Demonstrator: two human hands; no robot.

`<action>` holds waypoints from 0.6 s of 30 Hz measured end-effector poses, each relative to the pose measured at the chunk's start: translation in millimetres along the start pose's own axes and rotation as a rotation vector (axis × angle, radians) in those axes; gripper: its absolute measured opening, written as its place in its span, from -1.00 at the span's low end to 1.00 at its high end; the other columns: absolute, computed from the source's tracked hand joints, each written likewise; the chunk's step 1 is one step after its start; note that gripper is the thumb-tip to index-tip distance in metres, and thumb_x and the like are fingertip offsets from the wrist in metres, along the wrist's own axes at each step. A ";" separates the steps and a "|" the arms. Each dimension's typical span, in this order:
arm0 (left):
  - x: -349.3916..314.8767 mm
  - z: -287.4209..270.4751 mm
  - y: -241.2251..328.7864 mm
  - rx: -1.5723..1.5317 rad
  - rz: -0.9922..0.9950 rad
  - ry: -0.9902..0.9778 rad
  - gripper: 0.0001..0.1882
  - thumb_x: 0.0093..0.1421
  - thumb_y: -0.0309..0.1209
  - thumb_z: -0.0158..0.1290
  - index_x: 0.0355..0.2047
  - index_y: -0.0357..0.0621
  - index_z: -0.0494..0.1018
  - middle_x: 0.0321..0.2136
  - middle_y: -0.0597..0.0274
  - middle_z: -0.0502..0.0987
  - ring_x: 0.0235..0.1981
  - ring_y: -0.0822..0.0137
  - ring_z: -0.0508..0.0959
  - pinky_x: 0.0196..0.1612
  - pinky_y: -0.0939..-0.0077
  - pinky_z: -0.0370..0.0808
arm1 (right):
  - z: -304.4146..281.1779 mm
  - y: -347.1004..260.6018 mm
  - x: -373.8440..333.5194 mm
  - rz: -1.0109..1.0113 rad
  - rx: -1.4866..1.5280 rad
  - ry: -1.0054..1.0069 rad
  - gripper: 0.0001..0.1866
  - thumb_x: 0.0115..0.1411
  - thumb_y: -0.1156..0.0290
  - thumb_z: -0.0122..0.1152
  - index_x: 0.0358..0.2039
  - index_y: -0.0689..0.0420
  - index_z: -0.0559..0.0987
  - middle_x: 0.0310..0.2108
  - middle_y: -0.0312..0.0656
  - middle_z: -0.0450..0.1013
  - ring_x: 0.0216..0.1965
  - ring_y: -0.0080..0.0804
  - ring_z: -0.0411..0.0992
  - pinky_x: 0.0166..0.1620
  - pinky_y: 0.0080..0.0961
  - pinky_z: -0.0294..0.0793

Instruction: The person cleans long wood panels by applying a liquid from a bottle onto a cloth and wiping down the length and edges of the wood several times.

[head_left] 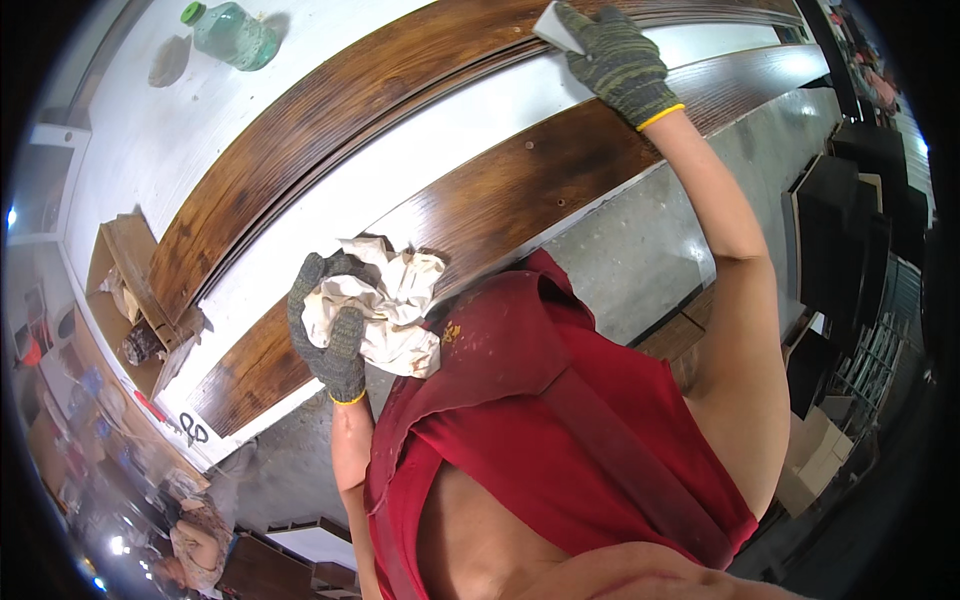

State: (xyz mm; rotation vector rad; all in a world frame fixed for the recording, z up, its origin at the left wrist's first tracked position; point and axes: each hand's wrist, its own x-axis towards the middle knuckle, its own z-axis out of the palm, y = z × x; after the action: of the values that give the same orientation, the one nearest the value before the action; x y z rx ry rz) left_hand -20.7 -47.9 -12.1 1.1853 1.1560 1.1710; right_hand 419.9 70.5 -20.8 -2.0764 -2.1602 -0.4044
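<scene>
My left hand (318, 335), in a dark grey-green knit glove with a yellow cuff, is closed round a crumpled white cloth (385, 305). The cloth lies over the near dark-stained wooden board (540, 165), close to my apron. At the far right, my right hand (618, 62) wears a matching glove and grips a small flat white piece (556, 30), whose exact kind I cannot make out. That piece is at the edge of the far dark-stained wooden board (330, 95). My right arm is stretched out along the boards.
Both boards lie on a white table (440, 165). A green-capped clear bottle (232, 36) stands at the back left. At the table's left end sits an open cardboard box (125, 300) with odds and ends, beside scissors (192, 428). Dark panels (830, 235) stand at right; another person (198, 540) is lower left.
</scene>
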 end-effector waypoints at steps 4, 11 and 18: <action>-0.1 0.0 2.3 0.034 0.033 0.006 -0.29 0.08 -0.37 0.23 0.22 -0.39 0.29 0.03 -0.07 0.50 0.04 0.15 0.51 0.17 0.22 0.41 | -4.1 -5.5 1.8 -0.066 0.033 0.020 -0.34 0.02 0.21 0.26 0.20 -0.02 0.45 -0.19 0.07 0.47 -0.21 0.02 0.50 -0.22 -0.09 0.53; 1.4 3.3 4.0 -0.029 -0.004 0.011 -0.28 0.06 -0.38 0.22 0.22 -0.40 0.29 0.02 -0.09 0.51 0.02 0.15 0.52 0.15 0.24 0.43 | 1.0 44.5 9.8 0.045 -0.048 0.041 -0.46 0.08 0.21 0.23 0.13 -0.03 0.51 -0.16 0.05 0.52 -0.14 0.03 0.51 -0.09 -0.10 0.51; 0.2 5.0 5.8 -0.040 0.013 0.014 -0.30 0.08 -0.37 0.24 0.21 -0.41 0.31 -0.01 -0.09 0.54 0.00 0.16 0.55 0.13 0.26 0.45 | -16.6 63.9 -4.8 0.161 0.087 0.029 -0.30 0.00 0.15 0.37 0.20 -0.05 0.46 0.01 0.05 0.48 0.11 0.00 0.39 0.13 -0.17 0.43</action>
State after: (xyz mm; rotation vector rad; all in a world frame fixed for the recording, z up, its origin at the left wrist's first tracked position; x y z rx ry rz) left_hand -15.9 -47.8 -6.1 1.1581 1.1313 1.2086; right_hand 482.0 62.9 0.8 -2.1624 -1.9401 -0.3154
